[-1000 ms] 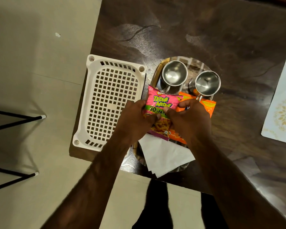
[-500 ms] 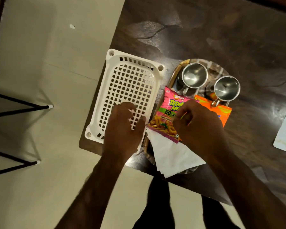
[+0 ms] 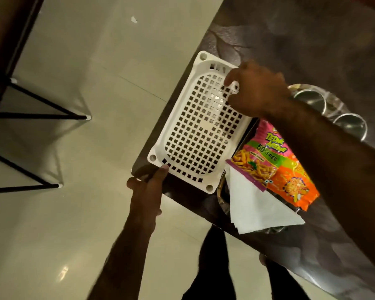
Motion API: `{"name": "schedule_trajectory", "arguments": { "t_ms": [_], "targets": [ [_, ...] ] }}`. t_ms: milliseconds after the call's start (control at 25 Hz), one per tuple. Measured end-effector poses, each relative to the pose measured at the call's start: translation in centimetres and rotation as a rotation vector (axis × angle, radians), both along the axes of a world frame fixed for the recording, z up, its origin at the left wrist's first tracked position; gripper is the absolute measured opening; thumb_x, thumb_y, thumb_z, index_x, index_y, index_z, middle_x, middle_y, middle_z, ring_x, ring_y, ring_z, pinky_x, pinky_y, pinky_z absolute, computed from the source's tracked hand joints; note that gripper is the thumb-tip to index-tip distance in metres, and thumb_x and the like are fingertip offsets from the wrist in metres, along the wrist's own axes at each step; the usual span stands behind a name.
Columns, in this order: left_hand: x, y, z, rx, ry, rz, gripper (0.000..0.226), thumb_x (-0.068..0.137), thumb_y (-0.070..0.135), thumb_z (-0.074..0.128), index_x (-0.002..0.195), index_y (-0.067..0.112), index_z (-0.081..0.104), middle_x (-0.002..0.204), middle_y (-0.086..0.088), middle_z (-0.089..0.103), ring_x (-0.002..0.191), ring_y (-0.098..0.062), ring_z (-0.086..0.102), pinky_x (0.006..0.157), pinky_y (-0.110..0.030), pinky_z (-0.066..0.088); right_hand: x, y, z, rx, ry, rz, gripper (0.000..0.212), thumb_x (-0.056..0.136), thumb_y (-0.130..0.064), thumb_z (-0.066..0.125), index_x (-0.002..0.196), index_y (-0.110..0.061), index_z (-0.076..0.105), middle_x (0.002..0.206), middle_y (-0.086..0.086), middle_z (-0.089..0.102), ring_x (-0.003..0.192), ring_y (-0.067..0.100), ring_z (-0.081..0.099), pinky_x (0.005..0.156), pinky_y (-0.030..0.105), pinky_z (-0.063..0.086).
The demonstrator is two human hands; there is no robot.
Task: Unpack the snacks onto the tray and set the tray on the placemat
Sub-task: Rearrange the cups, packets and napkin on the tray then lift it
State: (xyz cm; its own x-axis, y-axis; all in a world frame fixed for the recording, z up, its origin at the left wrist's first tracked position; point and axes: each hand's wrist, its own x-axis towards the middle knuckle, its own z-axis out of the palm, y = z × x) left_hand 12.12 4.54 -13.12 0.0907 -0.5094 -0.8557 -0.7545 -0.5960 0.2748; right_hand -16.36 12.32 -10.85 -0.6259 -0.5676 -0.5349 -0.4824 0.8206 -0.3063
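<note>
Pink packet (image 3: 264,154) overlaps orange packet (image 3: 290,187) on steel tray (image 3: 221,192).

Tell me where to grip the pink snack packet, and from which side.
Probably pinch the pink snack packet by its sealed lower edge, from the person's side: that edge lies free over the white napkins, while the right arm covers its far end.

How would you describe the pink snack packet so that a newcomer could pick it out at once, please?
Start at the dark table and find the white perforated basket at its corner. Just right of it, two packets lie over folded white napkins. The pink packet is nearer the basket and has a green band reading 50% FREE, unlike the orange packet beside it.
</note>
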Motion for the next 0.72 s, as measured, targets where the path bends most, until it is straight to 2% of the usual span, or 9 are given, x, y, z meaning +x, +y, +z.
{"name": "schedule_trajectory", "arguments": {
  "t_ms": [40,80,120,160,240,320,440,600,720],
  "targets": [
    [-0.3,0.2,0.0,0.045,0.041,-0.022,0.045,0.069,0.067,0.074,0.105,0.054,0.051,0.118,0.010,0.054,0.108,-0.026,0.060,0.076,-0.050,0.056,0.4,0.0,-0.2,0.008,0.015,-0.010,0.050,0.092,-0.027,0.066,0.141,-0.032,0.062,0.156,0.006,0.050,0.145,0.033,0.050,0.120,0.055,0.034],
    [-0.6,0.4,0.1,0.070,0.062,-0.052,0.032,0.071,0.065,0.075,0.096,0.058,0.055,0.117,0.012,0.057,0.107,-0.025,0.062,0.072,-0.047,0.056,0.7,0.0,-0.3,0.006,0.025,-0.028,0.051,0.092,-0.026,0.065,0.142,-0.031,0.062,0.156,0.006,0.051,0.144,0.033,0.051,0.120,0.056,0.034],
    [-0.6,0.4,-0.2,0.084,0.084,-0.060,0.031,0.075,0.059,0.076,0.099,0.055,0.057,0.119,0.009,0.060,0.107,-0.026,0.063,0.071,-0.046,0.057,1.0,0.0,-0.3,0.004,0.023,-0.042,0.052,0.092,-0.024,0.064,0.144,-0.030,0.060,0.156,0.006,0.052,0.144,0.034,0.052,0.121,0.056,0.035],
    [-0.4,0.3,-0.6,0.077,0.099,-0.025,0.041,0.079,0.048,0.078,0.112,0.043,0.054,0.121,0.003,0.063,0.107,-0.028,0.065,0.073,-0.046,0.057,1.4,0.0,-0.3,0.001,0.009,-0.048,0.054,0.092,-0.023,0.063,0.145,-0.029,0.059,0.156,0.006,0.052,0.143,0.034,0.053,0.121,0.056,0.037],
    [0.1,0.2,-1.0,0.032,0.114,0.084,0.056,0.085,0.029,0.075,0.128,0.024,0.039,0.119,-0.005,0.065,0.101,-0.031,0.069,0.075,-0.047,0.059,2.1,-0.1,-0.4,-0.012,-0.023,-0.046,0.057,0.092,-0.021,0.062,0.148,-0.026,0.056,0.155,0.007,0.053,0.141,0.034,0.054,0.120,0.057,0.039],
    [0.9,0.2,-1.1,0.015,0.150,0.112,0.053,0.090,0.021,0.066,0.131,0.023,0.033,0.115,-0.004,0.065,0.095,-0.029,0.071,0.073,-0.043,0.058,3.0,-0.2,-0.6,-0.019,-0.034,-0.025,0.057,0.093,-0.022,0.063,0.149,-0.025,0.055,0.154,0.006,0.053,0.141,0.033,0.054,0.121,0.057,0.037],
    [1.6,0.2,-1.3,0.020,0.168,0.065,0.047,0.094,0.017,0.057,0.136,0.020,0.034,0.116,-0.004,0.064,0.096,-0.027,0.069,0.072,-0.041,0.056,3.9,-0.3,-0.8,-0.023,-0.027,0.016,0.058,0.093,-0.028,0.065,0.149,-0.024,0.053,0.152,0.006,0.052,0.140,0.032,0.053,0.121,0.057,0.033],
    [1.2,0.2,-1.3,0.012,0.144,0.029,0.044,0.096,0.019,0.054,0.136,0.016,0.036,0.122,-0.008,0.064,0.098,-0.029,0.068,0.080,-0.047,0.057,3.9,-0.4,-0.9,-0.018,-0.016,0.045,0.057,0.093,-0.029,0.064,0.150,-0.024,0.052,0.153,0.006,0.051,0.141,0.032,0.052,0.119,0.057,0.032],
    [1.4,0.4,-0.8,0.006,0.084,0.067,0.057,0.095,0.032,0.060,0.140,0.018,0.029,0.126,-0.011,0.059,0.105,-0.032,0.065,0.087,-0.049,0.054,4.1,0.3,-0.2,-0.081,0.021,0.045,0.055,0.094,-0.026,0.063,0.148,-0.027,0.054,0.157,0.002,0.048,0.143,0.029,0.051,0.120,0.057,0.032]
  ]
}}
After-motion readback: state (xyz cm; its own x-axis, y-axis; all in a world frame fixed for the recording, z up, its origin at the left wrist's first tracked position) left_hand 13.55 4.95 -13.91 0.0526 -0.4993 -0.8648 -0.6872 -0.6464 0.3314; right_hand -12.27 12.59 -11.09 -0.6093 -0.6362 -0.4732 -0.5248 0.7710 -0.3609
